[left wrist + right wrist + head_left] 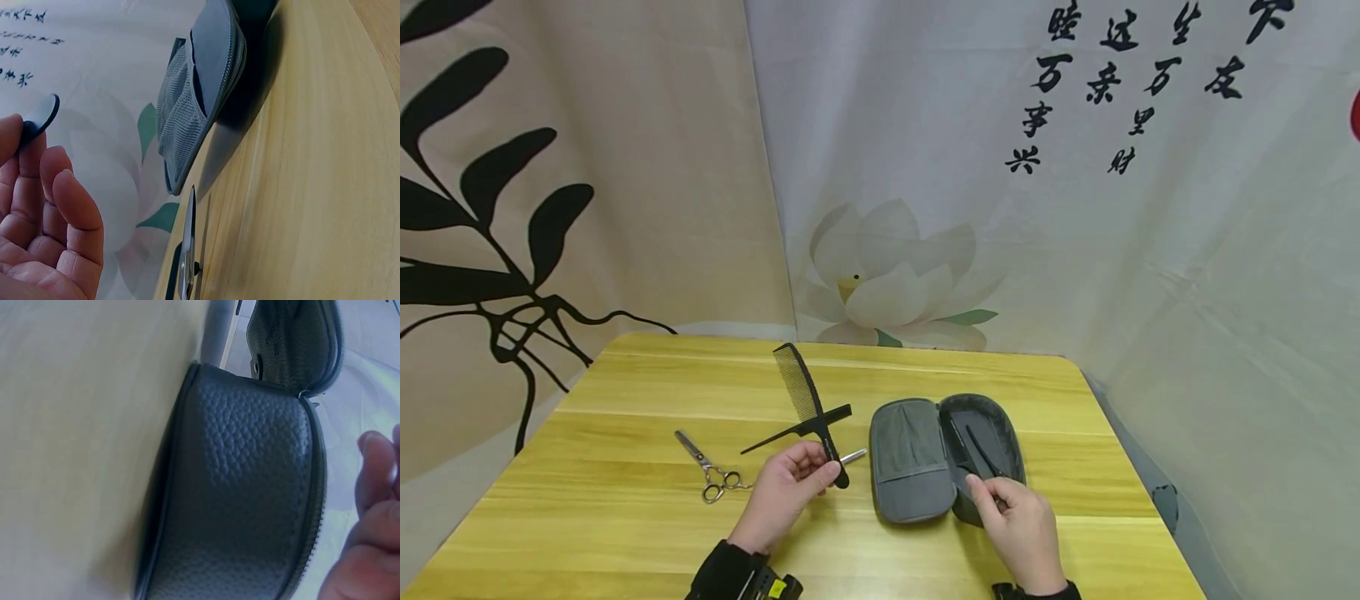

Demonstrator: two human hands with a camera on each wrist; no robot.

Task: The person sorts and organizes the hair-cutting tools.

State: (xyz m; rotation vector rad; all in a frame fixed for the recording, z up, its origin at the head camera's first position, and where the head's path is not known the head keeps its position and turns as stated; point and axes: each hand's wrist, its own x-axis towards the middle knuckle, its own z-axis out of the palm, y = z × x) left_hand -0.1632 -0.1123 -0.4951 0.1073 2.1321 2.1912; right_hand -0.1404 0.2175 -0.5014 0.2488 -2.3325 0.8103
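Note:
My left hand [786,493] pinches the handle end of a black comb [805,387] between thumb and fingers, its teeth tilted up and left. In the left wrist view the comb's rounded handle end [41,122] shows at the fingertips. Behind it, a black tail comb [801,428] crosses the held comb. My right hand [1024,527] is at the near side of an open grey zip case [917,500], thumb and fingers curled at a slim black tool [982,446] in the deeper half. Its gripped end is hidden, so its kind is unclear.
Silver scissors [696,451] lie on the wooden table [587,492] left of my left hand. Another silver tool [853,456] is partly hidden behind that hand. The case's flatter half has a mesh pocket [178,106]. A printed cloth [925,150] hangs behind the table.

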